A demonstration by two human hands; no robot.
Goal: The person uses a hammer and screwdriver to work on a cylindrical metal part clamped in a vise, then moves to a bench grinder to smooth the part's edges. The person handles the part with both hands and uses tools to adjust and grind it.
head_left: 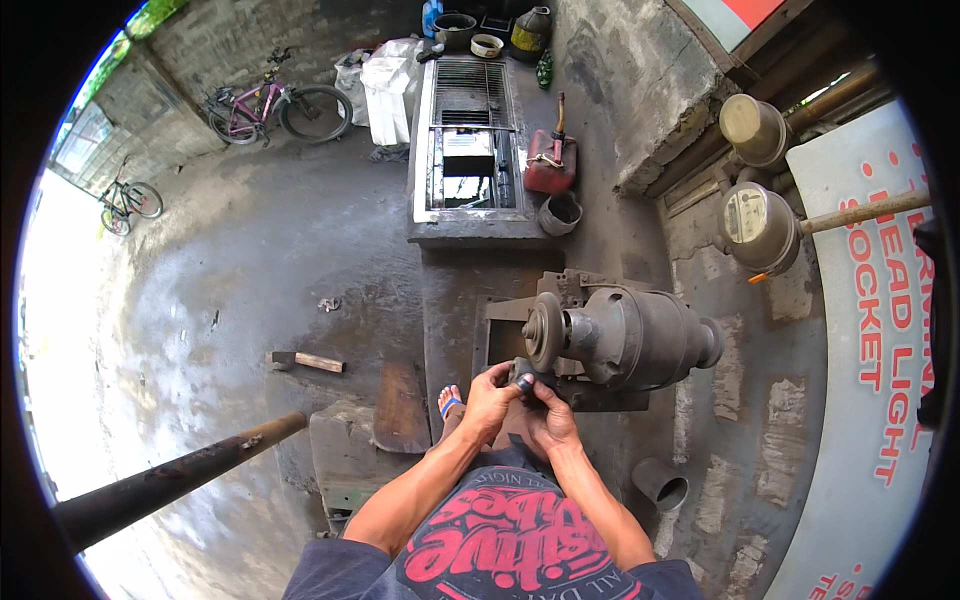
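My left hand and my right hand are both closed around a small dark metal piece, held low in front of me. The piece is just below a round wheel on the shaft of a large grimy motor. The motor sits on a metal frame. I cannot tell whether the piece touches the wheel. My left foot in a blue sandal shows beside my left wrist.
A hammer, wooden board and slanting pole lie or stand leftward. Ahead are a grated concrete basin, red jerrycan and buckets. Two bicycles stand at back left. Wall meters and a signboard are right.
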